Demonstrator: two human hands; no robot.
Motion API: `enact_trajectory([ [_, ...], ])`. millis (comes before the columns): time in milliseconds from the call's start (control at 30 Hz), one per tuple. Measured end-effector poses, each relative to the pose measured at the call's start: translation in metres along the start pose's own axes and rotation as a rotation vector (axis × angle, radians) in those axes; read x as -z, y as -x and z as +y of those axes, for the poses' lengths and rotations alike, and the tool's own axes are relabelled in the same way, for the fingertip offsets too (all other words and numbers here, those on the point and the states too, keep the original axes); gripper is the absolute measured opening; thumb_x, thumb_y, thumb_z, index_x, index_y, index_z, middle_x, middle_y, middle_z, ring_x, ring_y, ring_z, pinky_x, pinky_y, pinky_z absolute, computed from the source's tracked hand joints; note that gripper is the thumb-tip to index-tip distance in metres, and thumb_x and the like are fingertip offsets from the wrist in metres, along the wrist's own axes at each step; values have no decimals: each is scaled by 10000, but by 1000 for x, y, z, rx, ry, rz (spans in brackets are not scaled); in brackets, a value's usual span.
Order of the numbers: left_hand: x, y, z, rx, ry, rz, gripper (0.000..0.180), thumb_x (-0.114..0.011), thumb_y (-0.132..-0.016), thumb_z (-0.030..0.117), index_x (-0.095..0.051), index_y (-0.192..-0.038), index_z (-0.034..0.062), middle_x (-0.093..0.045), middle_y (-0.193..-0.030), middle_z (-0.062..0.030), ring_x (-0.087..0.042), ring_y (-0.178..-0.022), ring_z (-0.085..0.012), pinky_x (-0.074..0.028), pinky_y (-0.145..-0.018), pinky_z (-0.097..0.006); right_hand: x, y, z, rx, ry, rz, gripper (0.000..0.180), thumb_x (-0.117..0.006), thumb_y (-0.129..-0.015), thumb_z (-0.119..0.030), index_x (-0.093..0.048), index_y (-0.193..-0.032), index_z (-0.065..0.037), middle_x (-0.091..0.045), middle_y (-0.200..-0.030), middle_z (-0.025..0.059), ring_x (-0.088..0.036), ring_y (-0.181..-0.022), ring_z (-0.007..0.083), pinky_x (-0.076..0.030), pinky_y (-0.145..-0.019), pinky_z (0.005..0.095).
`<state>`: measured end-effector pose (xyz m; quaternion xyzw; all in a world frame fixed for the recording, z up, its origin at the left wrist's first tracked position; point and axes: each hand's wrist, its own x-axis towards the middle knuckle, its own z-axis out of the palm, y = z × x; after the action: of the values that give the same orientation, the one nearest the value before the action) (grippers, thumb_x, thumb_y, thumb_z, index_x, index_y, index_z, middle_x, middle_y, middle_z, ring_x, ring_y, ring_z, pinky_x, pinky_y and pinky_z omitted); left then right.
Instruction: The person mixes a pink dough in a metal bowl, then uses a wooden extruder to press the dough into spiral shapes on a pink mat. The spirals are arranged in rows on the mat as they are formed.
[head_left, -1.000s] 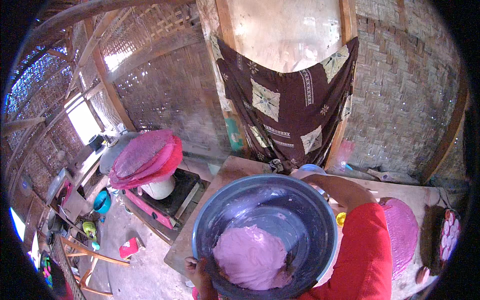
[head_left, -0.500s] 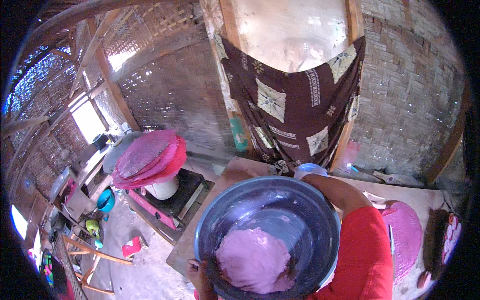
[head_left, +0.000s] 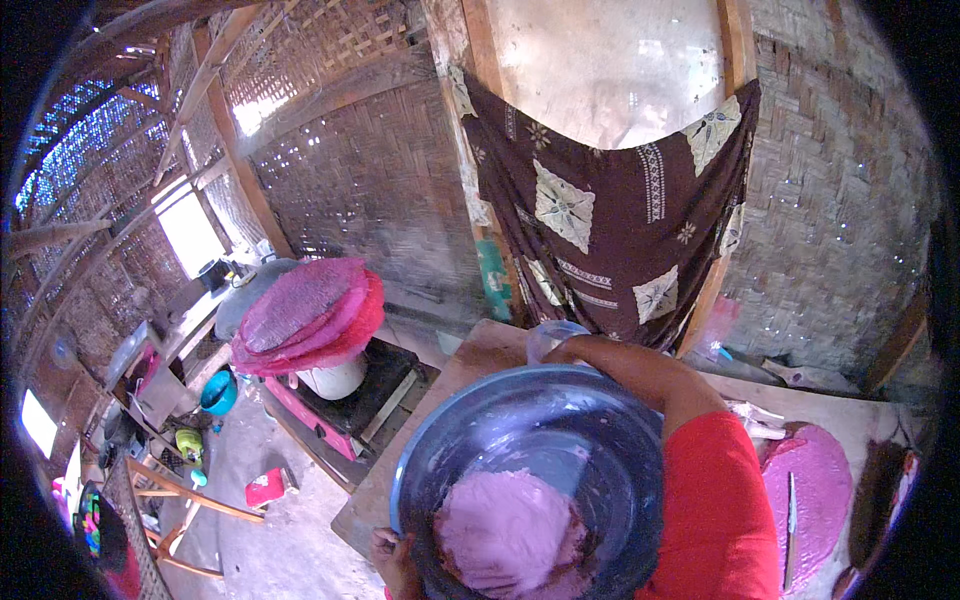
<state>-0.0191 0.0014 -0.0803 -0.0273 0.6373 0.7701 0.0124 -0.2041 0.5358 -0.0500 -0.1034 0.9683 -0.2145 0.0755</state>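
A large dark-blue basin [head_left: 620, 430] is in front of me, with a pale pink floury mass [head_left: 505, 525] at its bottom. At the basin's near left rim, my left hand [head_left: 392, 553] is closed, fingers curled against the edge. My right arm, in a red sleeve, reaches around the far right side of the basin. Beyond the far rim, my right hand [head_left: 572, 350] is on a translucent bluish plastic container [head_left: 549, 338]; its fingers are mostly hidden.
The basin is over a wooden table [head_left: 480, 345]. A flat pink sheet [head_left: 815, 490] with a thin stick [head_left: 791, 530] lies at right. Pink round sheets [head_left: 310, 315] are stacked on a white pot [head_left: 335, 378] at left. A brown patterned cloth [head_left: 610, 230] hangs across the doorway.
My right hand and the translucent container have moved left along the basin's far side. My left hand stays by the rim. The whole view has shifted slightly.
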Motion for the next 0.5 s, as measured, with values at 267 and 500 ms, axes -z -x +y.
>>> enact_trajectory([
  [267, -5, 7, 2, -69, 94, -17, 118, -639, -851, 147, -553, -847, 67, -604, -800, -30, -545, -649, -97, -459, -580, -233, -3, -25, -18, 23, 238, 165, 223, -713, -669, -219, -721, -814, -49, -677, -837, 145, -649, -803, 285, -518, -727, 449],
  [500, -1, 7, 7, -3, 4, -55, 116, -646, -856, 132, -563, -880, 54, -582, -790, -14, -533, -652, -97, -444, -575, -238, 37, 11, -36, -15, 214, 74, 526, -675, -667, -289, -616, -1135, -55, -659, -1031, 183, -621, -977, 348, -484, -842, 477],
])
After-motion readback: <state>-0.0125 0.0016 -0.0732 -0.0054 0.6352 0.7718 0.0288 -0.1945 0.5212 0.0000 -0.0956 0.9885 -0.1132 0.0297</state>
